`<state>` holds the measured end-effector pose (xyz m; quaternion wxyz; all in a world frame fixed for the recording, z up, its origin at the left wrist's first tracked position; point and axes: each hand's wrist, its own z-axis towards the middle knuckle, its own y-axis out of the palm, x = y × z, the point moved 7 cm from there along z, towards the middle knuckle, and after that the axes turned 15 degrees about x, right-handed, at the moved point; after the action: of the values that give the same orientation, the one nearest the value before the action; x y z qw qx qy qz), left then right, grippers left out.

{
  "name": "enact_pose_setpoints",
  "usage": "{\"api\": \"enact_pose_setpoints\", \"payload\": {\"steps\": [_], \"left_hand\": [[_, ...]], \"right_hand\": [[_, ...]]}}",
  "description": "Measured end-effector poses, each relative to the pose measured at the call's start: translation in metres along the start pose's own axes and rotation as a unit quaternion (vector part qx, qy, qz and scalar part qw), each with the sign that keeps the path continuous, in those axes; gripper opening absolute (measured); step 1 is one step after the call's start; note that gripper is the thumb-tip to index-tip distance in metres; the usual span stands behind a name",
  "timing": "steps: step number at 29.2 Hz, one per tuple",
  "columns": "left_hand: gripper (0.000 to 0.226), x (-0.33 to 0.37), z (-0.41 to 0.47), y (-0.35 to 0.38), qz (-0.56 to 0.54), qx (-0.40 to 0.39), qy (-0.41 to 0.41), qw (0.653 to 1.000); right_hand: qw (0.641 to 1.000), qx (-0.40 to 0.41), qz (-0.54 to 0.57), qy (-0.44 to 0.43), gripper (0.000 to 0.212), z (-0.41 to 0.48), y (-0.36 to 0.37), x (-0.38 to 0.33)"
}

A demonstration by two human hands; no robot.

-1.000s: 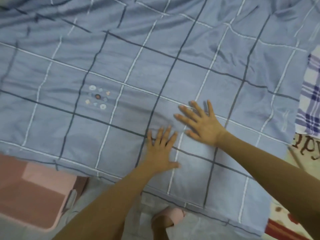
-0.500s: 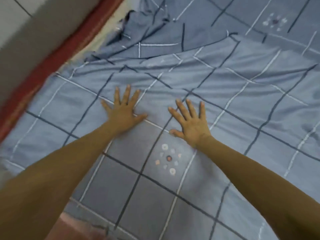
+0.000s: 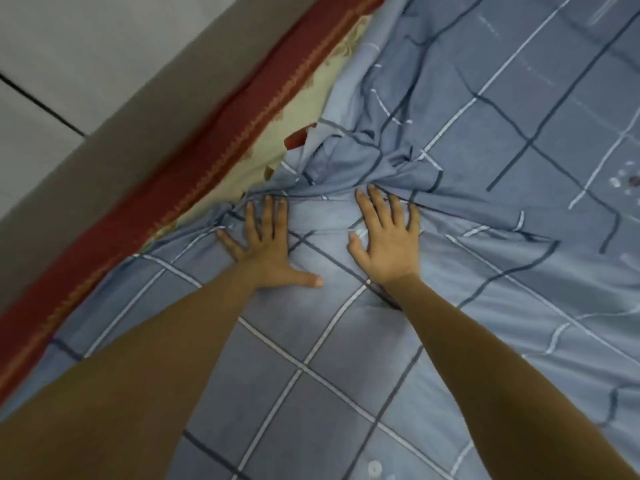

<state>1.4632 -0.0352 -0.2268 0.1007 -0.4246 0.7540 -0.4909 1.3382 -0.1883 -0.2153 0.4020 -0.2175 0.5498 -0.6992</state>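
Both hands flat, palms down, fingers spread wide on the blue checked sheet (image 3: pixel 346 358); nothing gripped. Left hand (image 3: pixel 266 247) at 11 o'clock of frame centre, right hand (image 3: pixel 388 244) at 1 o'clock, near each other but apart. Sheet is bunched into folds at 12 o'clock, just beyond the fingertips. Red-edged mattress (image 3: pixel 194 188) is exposed at 10 o'clock, tiled floor (image 3: pixel 69 64) beyond it.

Bunched sheet folds (image 3: pixel 349 161) right ahead of both hands; flat sheet (image 3: pixel 311 341) elsewhere.
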Motion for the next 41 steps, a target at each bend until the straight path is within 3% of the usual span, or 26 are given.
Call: {"api": "enact_pose_setpoints", "payload": {"steps": [5, 16, 26, 30, 32, 34, 36, 38, 41], "left_hand": [[0.153, 0.007, -0.002, -0.015, 0.010, -0.073, -0.022, 0.997], [0.154, 0.004, 0.004, -0.020, 0.028, -0.154, -0.056, 0.986], [0.153, 0.002, 0.005, -0.015, 0.048, -0.132, -0.063, 0.988], [0.154, 0.000, 0.006, -0.013, 0.036, -0.118, -0.051, 0.991], [0.153, 0.000, 0.006, -0.012, 0.028, -0.110, -0.045, 0.993], [0.146, -0.001, 0.006, -0.010, 0.013, -0.081, -0.034, 0.996], [0.124, -0.003, 0.006, -0.009, -0.011, -0.021, -0.037, 0.999], [0.103, -0.001, 0.001, -0.017, -0.039, 0.098, -0.048, 0.993], [0.064, 0.002, -0.018, -0.034, -0.161, 0.277, -0.104, 0.941]], "right_hand": [[0.998, -0.051, 0.033, 0.025, 0.064, 0.011, -0.001, 0.002], [0.988, -0.142, 0.046, 0.038, 0.058, 0.015, 0.006, 0.008], [0.993, -0.044, 0.105, 0.028, 0.045, 0.017, 0.002, 0.002], [0.959, 0.020, 0.270, 0.082, 0.030, 0.070, -0.021, 0.008], [0.955, 0.047, 0.288, 0.058, 0.043, 0.119, -0.038, 0.008], [0.977, 0.012, 0.213, -0.013, 0.073, 0.168, -0.037, 0.005], [0.969, -0.141, 0.171, -0.108, 0.089, 0.200, -0.013, -0.005], [0.927, -0.289, 0.130, -0.199, 0.086, 0.211, 0.006, -0.014], [0.898, -0.342, 0.026, -0.276, 0.061, 0.221, 0.008, -0.021]]}}
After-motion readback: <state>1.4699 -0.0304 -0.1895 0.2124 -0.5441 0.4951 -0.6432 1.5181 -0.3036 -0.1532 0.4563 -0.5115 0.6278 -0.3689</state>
